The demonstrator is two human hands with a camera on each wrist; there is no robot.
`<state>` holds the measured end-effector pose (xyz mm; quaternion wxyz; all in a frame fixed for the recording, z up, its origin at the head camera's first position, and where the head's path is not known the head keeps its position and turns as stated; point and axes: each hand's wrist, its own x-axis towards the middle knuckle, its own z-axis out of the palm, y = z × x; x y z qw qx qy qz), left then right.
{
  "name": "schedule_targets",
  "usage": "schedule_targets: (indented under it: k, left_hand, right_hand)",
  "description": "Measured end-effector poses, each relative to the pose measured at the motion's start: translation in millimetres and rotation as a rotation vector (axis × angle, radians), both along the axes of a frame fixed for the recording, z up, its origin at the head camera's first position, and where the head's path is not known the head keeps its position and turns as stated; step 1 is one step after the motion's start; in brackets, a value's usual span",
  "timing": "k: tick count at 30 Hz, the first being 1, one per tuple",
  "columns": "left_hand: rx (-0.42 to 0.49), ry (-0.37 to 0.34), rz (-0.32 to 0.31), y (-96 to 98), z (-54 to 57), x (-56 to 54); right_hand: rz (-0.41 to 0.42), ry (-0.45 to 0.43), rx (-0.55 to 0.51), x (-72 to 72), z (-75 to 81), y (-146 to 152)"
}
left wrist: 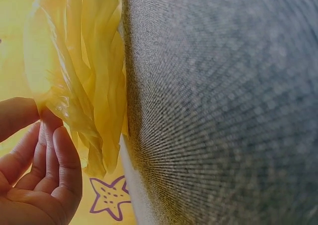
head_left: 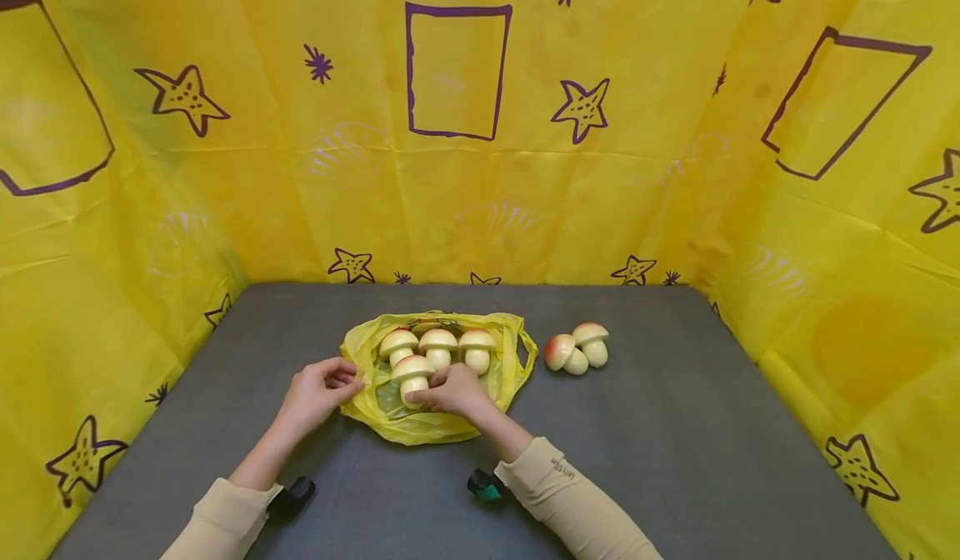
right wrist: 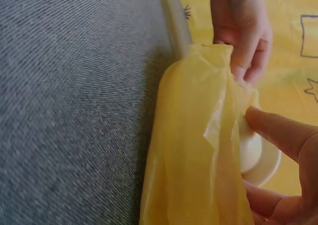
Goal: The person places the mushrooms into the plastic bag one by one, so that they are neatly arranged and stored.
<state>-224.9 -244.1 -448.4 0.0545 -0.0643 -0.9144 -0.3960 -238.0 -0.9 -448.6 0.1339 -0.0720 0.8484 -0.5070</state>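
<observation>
A yellow plastic bag (head_left: 408, 433) lies with its mouth spread wide on the grey table. Inside it stand several toy mushrooms (head_left: 438, 340) with cream stems and reddish caps. My left hand (head_left: 317, 395) pinches the bag's left rim between thumb and fingertips, as the left wrist view shows with the bag's crumpled edge (left wrist: 64, 106). With its thumb and fingers, my right hand (head_left: 457, 391) grips the stem of a front mushroom (head_left: 412, 367) within the bag's opening. In the right wrist view, the bag's side partly hides that mushroom (right wrist: 252, 153).
Two more toy mushrooms (head_left: 576, 352) lie on the table (head_left: 660, 427), to the right of the bag's handle loop (head_left: 528, 352). Yellow cloth walls (head_left: 465, 210) with drawn starfish enclose the table's back and sides. Black straps (head_left: 483, 486) sit at both wrists.
</observation>
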Motion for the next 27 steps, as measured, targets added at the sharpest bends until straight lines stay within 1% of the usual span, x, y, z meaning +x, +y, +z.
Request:
schedule_targets:
  k: [4, 13, 22, 27]
  left_hand:
    - [0.005, 0.005, -0.002, 0.1, -0.6, -0.5]
    - [0.003, 0.011, 0.002, 0.8, -1.6, 1.0]
    - [0.013, 0.020, 0.001, 1.6, -0.3, 1.0]
    - [0.003, 0.026, -0.002, 0.6, -0.8, 0.8]
  right_hand:
    - [0.005, 0.014, 0.031, 2.1, -0.6, -3.8]
    - [0.050, 0.086, 0.162, 4.1, -5.5, -10.8]
    - [0.063, 0.067, 0.172, 5.1, -8.4, -14.5]
    - [0.077, 0.076, 0.190, 5.0, -7.9, -14.6]
